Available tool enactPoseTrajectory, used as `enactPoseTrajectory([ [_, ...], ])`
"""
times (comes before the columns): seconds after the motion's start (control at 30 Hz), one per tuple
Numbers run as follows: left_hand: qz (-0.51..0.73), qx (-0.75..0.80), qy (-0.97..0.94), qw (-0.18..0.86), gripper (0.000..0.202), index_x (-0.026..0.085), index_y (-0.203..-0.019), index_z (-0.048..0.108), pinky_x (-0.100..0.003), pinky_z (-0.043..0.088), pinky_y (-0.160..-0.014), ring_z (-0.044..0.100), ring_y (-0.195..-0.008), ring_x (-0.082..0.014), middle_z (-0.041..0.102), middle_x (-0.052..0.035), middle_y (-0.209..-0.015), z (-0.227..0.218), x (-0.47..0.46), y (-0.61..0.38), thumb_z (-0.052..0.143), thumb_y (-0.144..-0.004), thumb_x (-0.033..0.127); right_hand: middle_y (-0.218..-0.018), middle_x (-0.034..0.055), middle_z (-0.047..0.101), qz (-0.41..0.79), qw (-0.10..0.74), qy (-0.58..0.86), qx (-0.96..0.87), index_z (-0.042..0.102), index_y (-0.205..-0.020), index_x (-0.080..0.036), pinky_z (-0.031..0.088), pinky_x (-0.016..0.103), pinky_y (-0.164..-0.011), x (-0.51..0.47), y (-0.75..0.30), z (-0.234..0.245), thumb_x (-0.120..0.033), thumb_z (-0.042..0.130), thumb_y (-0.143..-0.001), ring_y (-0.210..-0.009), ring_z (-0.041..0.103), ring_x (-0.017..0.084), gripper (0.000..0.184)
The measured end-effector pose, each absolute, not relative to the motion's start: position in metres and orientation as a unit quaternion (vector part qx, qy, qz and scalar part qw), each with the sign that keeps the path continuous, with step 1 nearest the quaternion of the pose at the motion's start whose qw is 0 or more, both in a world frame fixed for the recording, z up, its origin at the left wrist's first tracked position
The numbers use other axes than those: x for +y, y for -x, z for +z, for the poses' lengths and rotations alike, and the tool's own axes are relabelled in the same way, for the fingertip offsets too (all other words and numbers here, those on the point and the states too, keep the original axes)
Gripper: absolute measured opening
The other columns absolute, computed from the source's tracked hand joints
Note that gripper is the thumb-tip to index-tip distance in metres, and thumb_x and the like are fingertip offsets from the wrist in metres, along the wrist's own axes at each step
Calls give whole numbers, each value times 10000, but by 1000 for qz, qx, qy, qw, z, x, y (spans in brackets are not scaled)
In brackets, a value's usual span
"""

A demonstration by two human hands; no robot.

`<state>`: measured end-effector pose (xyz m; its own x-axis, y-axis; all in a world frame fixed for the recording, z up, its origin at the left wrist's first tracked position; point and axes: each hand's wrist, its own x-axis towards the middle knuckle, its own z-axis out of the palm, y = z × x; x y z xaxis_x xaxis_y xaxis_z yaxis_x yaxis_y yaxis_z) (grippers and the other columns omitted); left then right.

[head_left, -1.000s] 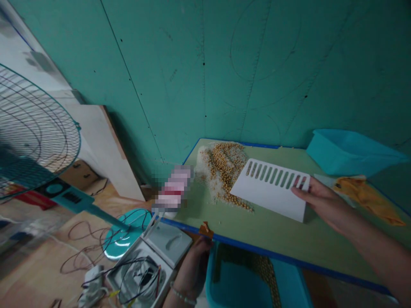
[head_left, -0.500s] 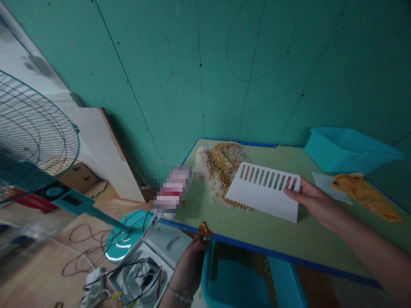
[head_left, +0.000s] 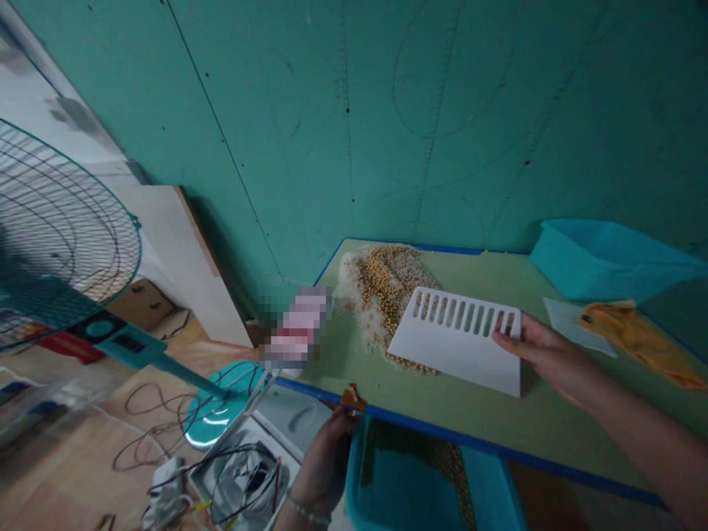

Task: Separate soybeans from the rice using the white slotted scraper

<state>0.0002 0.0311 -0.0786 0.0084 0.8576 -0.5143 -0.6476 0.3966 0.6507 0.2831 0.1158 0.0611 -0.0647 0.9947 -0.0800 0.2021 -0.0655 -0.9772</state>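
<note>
My right hand [head_left: 539, 343] grips the right end of a flat white slotted plastic plate [head_left: 450, 346], thumb on its front face. The plate tilts over the table, its left edge against a pile of tan beans [head_left: 381, 287] mixed with small white grains [head_left: 348, 276]. Below the table's front edge, my left hand [head_left: 327, 450] is closed at the upper left corner of a turquoise basin [head_left: 492, 487]; its fingers are partly hidden. Tan beans lie inside along the basin's walls. Brown tape [head_left: 352, 399] sits on the table edge just above that hand.
The pale green table [head_left: 481, 417] has blue-taped edges and stands against a green wall [head_left: 276, 110]. On its right are a second turquoise basin [head_left: 602, 273] and an orange cloth [head_left: 641, 335]. A standing fan [head_left: 119, 343], cables and an open box [head_left: 248, 472] are at left.
The right hand and white plate have shifted slightly down and toward me, and the plate's tilt has changed a little. The left hand stays at the basin's corner. The camera view has moved slightly.
</note>
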Motion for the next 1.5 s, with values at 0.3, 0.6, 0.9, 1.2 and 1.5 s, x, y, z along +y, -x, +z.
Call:
enactPoseTrajectory([
  [0.3, 502, 445, -134, 729, 126, 168, -656, 636, -250, 384, -516, 477, -494, -114, 530, 44, -509, -77, 29, 11, 660, -589, 65, -832, 26, 736, 497, 397, 549, -542, 589, -841, -253, 491, 414, -749, 111, -281, 65, -479, 712, -588, -830, 669, 276, 361],
  [0.6, 454, 474, -144, 740, 250, 160, -999, 588, -336, 519, -645, 597, -778, -173, 616, -41, -979, -91, 54, 31, 524, -832, 334, -892, 22, 735, 516, 400, 535, -537, 602, -884, -255, 503, 391, -761, 112, -286, 56, -454, 692, -645, -869, 667, 265, 324],
  [0.9, 443, 492, -152, 734, 206, 153, -954, 591, -300, 508, -590, 584, -703, -142, 616, -27, -906, -93, 53, 31, 529, -833, 308, -862, 27, 734, 517, 387, 539, -541, 605, -826, -262, 510, 407, -753, 107, -279, 66, -438, 706, -603, -863, 664, 276, 301],
  [1.2, 459, 494, -159, 721, 308, 174, -1088, 562, -406, 514, -747, 589, -916, -225, 586, -65, -1114, -90, 55, 33, 531, -827, 333, -872, 27, 728, 528, 378, 541, -534, 591, -815, -251, 502, 379, -753, 106, -280, 64, -448, 719, -580, -859, 659, 267, 332],
  [1.5, 464, 504, -168, 709, 292, 180, -1074, 572, -398, 516, -746, 589, -909, -221, 589, -62, -1111, -81, 59, 28, 521, -832, 336, -920, 42, 726, 533, 359, 544, -539, 607, -949, -245, 484, 397, -777, 104, -282, 63, -450, 705, -595, -902, 645, 290, 421],
])
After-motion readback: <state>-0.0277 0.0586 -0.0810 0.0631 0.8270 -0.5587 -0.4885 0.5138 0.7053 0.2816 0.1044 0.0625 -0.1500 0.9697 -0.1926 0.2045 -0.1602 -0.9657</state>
